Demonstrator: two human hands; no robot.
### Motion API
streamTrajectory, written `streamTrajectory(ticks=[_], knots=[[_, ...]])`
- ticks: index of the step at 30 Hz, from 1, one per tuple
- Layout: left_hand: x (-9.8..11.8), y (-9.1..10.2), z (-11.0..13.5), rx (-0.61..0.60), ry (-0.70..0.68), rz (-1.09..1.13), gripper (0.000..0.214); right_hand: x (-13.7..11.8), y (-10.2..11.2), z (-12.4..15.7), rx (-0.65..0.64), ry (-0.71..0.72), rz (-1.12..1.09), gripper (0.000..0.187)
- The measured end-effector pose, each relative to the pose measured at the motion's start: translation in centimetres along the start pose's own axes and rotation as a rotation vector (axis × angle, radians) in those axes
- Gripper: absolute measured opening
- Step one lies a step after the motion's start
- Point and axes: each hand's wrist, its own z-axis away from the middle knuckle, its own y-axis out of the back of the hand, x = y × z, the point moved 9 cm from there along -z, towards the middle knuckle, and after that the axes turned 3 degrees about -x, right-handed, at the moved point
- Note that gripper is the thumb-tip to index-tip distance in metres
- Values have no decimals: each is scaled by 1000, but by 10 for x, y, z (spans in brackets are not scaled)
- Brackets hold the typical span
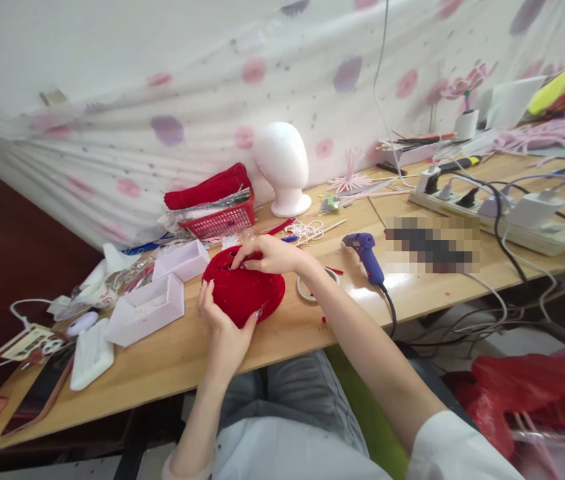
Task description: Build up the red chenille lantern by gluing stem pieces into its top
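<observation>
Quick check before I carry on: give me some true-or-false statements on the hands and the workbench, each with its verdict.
1. The left hand touches the round red piece. True.
2. The right hand is gripping the blue glue gun. False: its fingers are at the round red piece, and the glue gun lies apart on the table.
3. The white mannequin head stands beyond the round red piece. True.
4. The red basket is on the floor. False: it stands on the table.
5. The white power strip lies right of the glue gun. True.
</observation>
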Motion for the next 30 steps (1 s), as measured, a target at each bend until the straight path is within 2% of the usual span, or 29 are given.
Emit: streamTrajectory(ticks=[3,4,5,7,8,12,14,19,20,22,24,28,30], knots=[[-21,15,0,-26,49,98,97,1,1,-1,32,-15,30,31],[-29,24,-1,-20,76,127,92,1,1,-1,40,-18,45,31],[-36,33,-2,-15,104,152,82,0,1,-2,44,-22,59,31],[-48,53,-7,-20,157,185,38,0,0,-4,46,-27,84,30],[-52,61,-10,-45,175,202,25,0,0,-4,46,-31,92,30],[-63,90,-15,8,250,256,32,6,-2,-7,45,-67,90,31],[-65,91,-13,32,286,266,36,9,-3,-8,52,-102,77,31],[-69,77,-7,20,364,280,49,5,5,-9,128,-219,80,24],[-71,78,-8,27,368,280,46,1,7,-8,146,-239,91,23],[-73,83,-12,36,358,278,26,-9,7,-4,189,-278,120,22],[-70,89,-19,10,306,267,9,-16,3,3,240,-330,170,22],[-42,91,-29,-128,114,217,19,-28,-20,14,279,-442,268,17],[-30,86,-30,-145,58,180,22,-39,-30,16,290,-439,296,15]])
